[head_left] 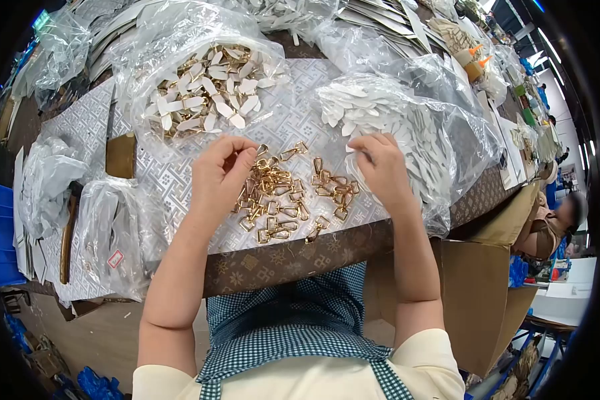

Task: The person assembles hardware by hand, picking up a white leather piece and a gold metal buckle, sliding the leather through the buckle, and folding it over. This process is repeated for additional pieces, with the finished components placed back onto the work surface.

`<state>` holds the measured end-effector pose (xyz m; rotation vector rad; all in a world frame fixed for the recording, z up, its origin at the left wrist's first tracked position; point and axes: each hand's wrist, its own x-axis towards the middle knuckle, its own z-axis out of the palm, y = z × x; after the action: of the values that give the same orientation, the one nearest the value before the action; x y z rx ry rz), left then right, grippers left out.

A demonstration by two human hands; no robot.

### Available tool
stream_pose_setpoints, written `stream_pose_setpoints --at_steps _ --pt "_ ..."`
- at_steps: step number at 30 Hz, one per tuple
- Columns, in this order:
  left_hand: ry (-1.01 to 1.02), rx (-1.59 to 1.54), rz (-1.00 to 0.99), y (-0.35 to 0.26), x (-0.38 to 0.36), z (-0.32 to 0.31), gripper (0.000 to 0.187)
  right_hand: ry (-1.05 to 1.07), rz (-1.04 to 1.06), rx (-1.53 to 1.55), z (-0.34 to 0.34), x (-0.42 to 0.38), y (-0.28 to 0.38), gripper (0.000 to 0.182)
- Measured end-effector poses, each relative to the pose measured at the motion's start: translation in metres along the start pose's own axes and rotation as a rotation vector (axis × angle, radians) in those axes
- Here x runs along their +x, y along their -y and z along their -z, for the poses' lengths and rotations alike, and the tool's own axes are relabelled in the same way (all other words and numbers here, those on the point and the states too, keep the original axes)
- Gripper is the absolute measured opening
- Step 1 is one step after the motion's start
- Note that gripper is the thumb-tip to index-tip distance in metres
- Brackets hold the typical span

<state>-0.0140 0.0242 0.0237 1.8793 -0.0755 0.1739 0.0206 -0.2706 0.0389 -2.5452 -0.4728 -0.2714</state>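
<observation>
My left hand (221,172) is closed, thumb and forefinger pinched on a gold snap hook (263,150) at the edge of a pile of gold snap hooks (277,183). My right hand (381,165) is closed too, its fingertips on a small white tab (349,149), mostly hidden by the fingers. Beyond it, many loose white tabs (370,107) spread out of a clear plastic bag (447,100). Another clear bag (137,87), behind my left hand, holds white tabs fitted with gold hooks (210,93).
A hammer (69,233) and a clear bag with a red-edged label (117,233) lie at the left. Glue bottles with orange tips (475,63) stand at the back right. An open cardboard box (477,287) adjoins the table's front edge (300,260). A person (547,230) sits at far right.
</observation>
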Motion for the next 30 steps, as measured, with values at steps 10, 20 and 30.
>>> stream_pose_setpoints --at_steps 10,20,30 --pt "0.114 0.511 -0.363 0.000 -0.001 -0.010 0.029 0.121 0.058 -0.251 0.020 -0.005 -0.005 0.020" --pt "0.129 0.457 -0.265 0.001 -0.002 -0.007 0.015 -0.246 0.218 -0.076 -0.002 0.010 0.009 0.009" --pt "-0.040 -0.366 0.175 0.004 0.005 0.005 0.017 0.022 -0.142 0.855 -0.042 0.024 0.085 0.018"
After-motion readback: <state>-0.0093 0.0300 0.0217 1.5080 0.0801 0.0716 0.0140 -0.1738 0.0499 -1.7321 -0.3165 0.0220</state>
